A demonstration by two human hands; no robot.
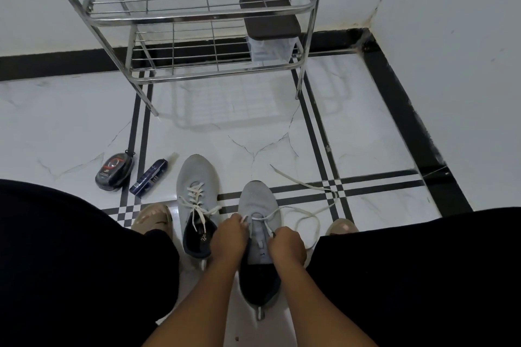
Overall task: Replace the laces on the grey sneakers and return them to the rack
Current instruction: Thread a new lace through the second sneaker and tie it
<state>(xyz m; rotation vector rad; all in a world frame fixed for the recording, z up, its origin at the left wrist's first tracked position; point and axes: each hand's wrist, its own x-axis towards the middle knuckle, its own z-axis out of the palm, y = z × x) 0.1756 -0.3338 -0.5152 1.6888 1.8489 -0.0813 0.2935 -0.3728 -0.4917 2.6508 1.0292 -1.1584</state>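
Observation:
Two grey sneakers stand on the floor between my knees, toes pointing away from me. The left sneaker is fully laced in white and untied. The right sneaker has a white lace only through its lowest eyelets, and the loose length loops across the tiles to the right. My left hand pinches the lace at the sneaker's left eyelets. On the right side of the tongue, my right hand pinches the lace end. The metal rack stands ahead against the wall.
A dark-lidded clear box sits on the rack's lower shelf at the right. A black shoe-polish sponge case and a dark blue tube lie on the floor to the left. My sandalled feet flank the sneakers.

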